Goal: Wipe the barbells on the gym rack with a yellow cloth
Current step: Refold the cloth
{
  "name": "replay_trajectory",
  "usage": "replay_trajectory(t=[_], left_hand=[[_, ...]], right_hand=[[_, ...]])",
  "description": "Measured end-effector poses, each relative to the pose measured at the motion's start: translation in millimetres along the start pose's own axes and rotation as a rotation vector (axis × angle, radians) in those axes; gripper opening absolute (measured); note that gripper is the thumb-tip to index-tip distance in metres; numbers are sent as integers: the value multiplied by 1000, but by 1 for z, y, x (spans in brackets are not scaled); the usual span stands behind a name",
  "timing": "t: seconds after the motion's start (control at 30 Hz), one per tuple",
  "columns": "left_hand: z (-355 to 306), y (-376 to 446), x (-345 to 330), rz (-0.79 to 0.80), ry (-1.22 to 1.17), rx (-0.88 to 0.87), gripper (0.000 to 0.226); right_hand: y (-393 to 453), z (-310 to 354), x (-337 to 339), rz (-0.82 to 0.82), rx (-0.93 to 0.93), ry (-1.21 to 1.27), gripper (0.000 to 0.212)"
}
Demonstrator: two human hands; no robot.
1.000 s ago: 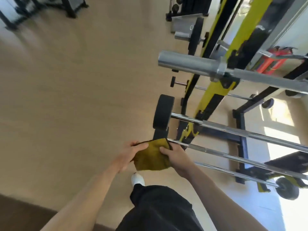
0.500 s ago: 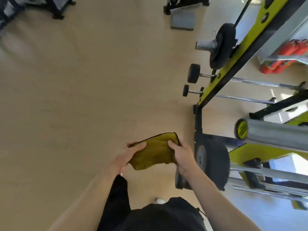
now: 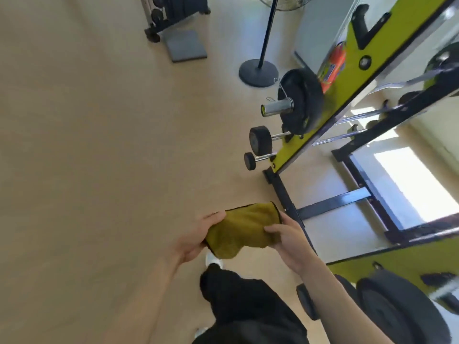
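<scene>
Head view: yellow cloth [image 3: 244, 230] held folded between both hands, above the beige floor [image 3: 99, 145]. Left hand [image 3: 196, 238] clamped on its left edge, right hand [image 3: 289, 240] clamped on its right edge. Gym rack [image 3: 330, 115] to the right, yellow and black, apart from the cloth, holding several barbells: one with a black plate [image 3: 300, 101], two smaller ones [image 3: 260, 140] below. Fan stand [image 3: 259, 70] behind.
</scene>
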State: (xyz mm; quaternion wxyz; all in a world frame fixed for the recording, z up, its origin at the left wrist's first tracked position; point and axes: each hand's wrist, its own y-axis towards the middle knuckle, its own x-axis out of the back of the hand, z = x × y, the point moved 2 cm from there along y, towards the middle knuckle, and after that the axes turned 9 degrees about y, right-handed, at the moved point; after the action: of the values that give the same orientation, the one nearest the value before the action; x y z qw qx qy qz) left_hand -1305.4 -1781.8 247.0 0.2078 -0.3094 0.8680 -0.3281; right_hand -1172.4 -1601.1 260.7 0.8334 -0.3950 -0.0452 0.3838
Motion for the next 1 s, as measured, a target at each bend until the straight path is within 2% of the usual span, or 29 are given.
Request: replay_trajectory(t=[0.1,0.13,0.23,0.33,0.37,0.43,0.5,0.53,0.57,0.6,0.67,0.73,0.87,1.0], left_hand=[[-47,58,39,97,4,58,65],[-65,79,51,122,19,61,66],[-127,135,85,144,107,37,47],[-194,184,117,174,207,23,45],[-217,198,126,185,241,22,43],[-259,231,142,187,322,29,45],[-302,265,154,218,428,13,56],[-323,284,159,263,466,7,63],[-343,305,162,319,485,10,67],[-363,326,164,369,480,21,62],[-404,366,161,448,447,19,35],[-445,397,156,507,448,17,20],[-523,454,131,689,625,7,22],[-579,509,82,826,874,-38,16]], right_hand=[[52,34,-31,-64,-21,58,25],[72,46,-39,-83,-30,59,27],[128,87,-69,-114,-22,54,26],[179,140,-100,-144,30,8,44],[193,158,-111,-157,58,-5,43],[220,191,-130,-166,109,-5,22],[246,223,-147,-197,149,11,15],[260,237,-155,-216,160,22,26],[274,251,-162,-252,171,34,49],[290,262,-167,-285,179,57,69],[321,285,-175,-358,216,159,81],[344,307,-184,-452,226,270,73],[374,352,-188,-652,242,371,56],[381,398,-177,-851,295,354,46]])
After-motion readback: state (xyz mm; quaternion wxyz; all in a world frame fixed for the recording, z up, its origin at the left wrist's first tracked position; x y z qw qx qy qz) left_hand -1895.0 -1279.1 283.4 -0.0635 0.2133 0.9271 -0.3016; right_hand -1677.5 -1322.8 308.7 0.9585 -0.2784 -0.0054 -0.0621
